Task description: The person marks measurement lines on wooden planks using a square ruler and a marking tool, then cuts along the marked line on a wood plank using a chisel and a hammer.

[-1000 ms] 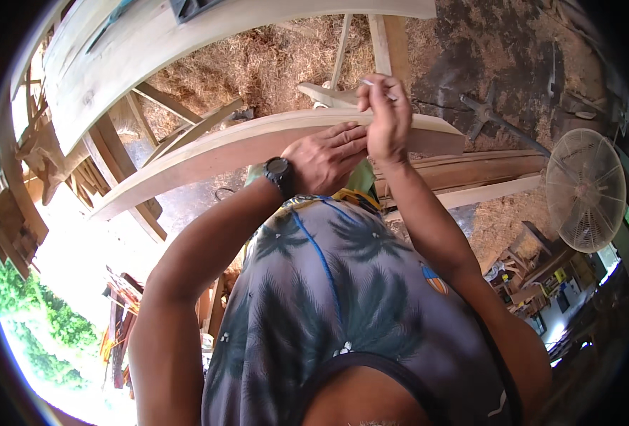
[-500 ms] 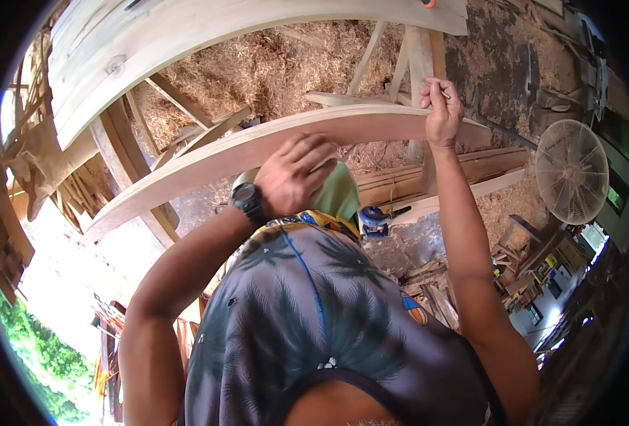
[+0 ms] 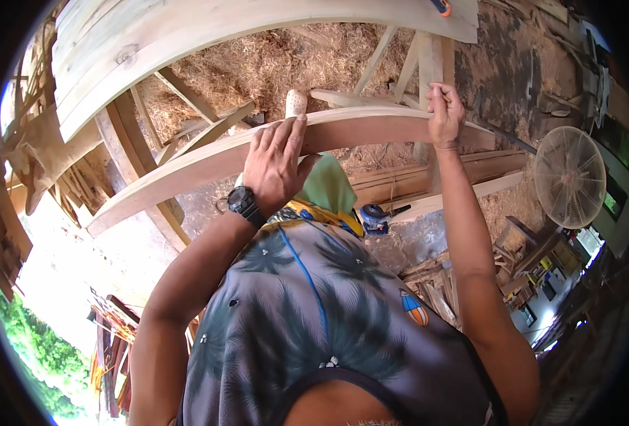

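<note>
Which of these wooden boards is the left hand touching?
The narrow, reddish-brown wooden plank with a pale edge: the left hand lies on it; the broad, pale wooden board beyond is untouched.

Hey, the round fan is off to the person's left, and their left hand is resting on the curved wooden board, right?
Not quite: the head view shows the round fan off to the person's right. Their left hand is resting on the curved wooden board.

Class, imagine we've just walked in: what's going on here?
A person's left hand lies across a long, curved, light-brown wooden board, fingers toward its far edge. The right hand is at the board's right end, fingers curled; whether it pinches anything is unclear. Beyond is a wide, pale wooden plank.
</note>
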Demonstrator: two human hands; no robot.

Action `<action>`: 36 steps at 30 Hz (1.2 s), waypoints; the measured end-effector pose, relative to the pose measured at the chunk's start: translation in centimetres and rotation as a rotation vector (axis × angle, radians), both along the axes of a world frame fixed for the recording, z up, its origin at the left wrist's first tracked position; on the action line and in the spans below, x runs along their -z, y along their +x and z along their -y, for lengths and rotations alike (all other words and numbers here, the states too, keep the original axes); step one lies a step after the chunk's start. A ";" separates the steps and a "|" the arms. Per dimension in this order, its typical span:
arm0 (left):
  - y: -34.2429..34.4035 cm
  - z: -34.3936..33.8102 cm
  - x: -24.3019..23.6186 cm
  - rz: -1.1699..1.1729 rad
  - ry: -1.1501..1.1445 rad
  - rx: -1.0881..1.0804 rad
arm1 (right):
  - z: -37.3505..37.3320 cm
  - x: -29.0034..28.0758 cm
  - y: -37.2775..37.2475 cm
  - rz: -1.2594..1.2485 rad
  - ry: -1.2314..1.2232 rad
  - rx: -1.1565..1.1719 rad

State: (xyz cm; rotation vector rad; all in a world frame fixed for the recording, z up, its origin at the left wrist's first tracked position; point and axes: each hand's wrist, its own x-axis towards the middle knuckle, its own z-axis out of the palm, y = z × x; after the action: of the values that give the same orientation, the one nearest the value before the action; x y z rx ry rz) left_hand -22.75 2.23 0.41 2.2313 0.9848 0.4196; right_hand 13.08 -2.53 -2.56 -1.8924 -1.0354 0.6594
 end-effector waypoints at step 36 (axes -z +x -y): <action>0.8 0.7 -0.2 -0.154 0.117 -0.037 | -1.2 -1.7 -0.4 -0.077 -0.286 -0.049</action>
State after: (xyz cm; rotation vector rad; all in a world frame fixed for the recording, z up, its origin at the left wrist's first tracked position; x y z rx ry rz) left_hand -21.96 1.58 0.56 2.3825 1.1076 0.3332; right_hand 12.64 -1.30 -0.91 -2.0715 -0.9821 0.9428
